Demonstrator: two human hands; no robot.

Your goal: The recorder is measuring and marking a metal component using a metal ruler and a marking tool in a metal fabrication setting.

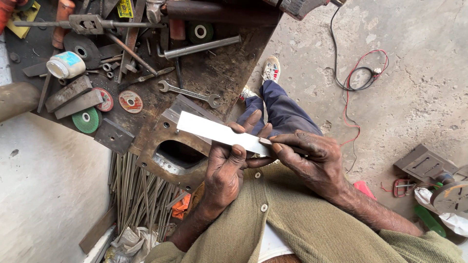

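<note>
My left hand [225, 168] grips a flat strip of bright metal [214, 130] from below, thumb pressed on its top face. The strip runs from upper left to lower right above a rusty steel plate with a rectangular cut-out [168, 148]. My right hand [312, 158] pinches the strip's near end between thumb and fingers; a thin dark object may lie under the fingers, but I cannot tell what it is. Both hands are close to my chest, over an olive buttoned cardigan [292, 219].
A cluttered dark workbench [214, 73] holds an open-end spanner [190, 92], grinding discs [130, 101], a green disc [87, 120], a white jar [66, 65] and steel bars. Thin rods [131, 190] stand bundled below. Red and black wires [356, 73] lie on the concrete floor; a metal fixture [424, 165] sits at right.
</note>
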